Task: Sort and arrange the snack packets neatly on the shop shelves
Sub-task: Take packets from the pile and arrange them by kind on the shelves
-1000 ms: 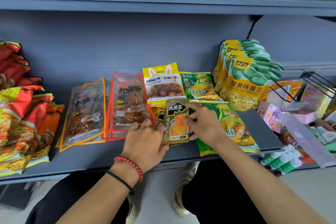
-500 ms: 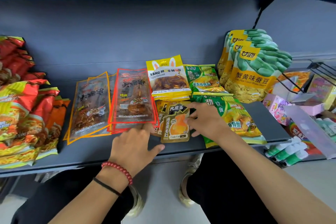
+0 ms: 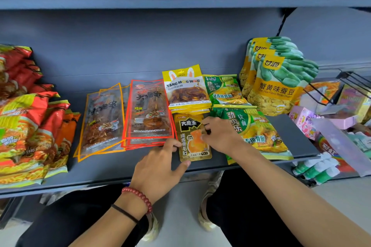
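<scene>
Both hands on the gold packet (image 3: 191,146)
Left hand (image 3: 158,168), loosely spread, touches its edge; right hand (image 3: 220,136) pinches it; grey shelf (image 3: 120,166) beneath.

Left hand (image 3: 158,168): red bead bracelet (image 3: 138,198), black band (image 3: 124,213) at wrist. Black trousers (image 3: 241,210), pale shoes (image 3: 208,202).

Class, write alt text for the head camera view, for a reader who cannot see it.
A person's left hand touches and right hand pinches a small gold snack packet on a grey shelf, between red-edged packets and green noodle packets.
</scene>
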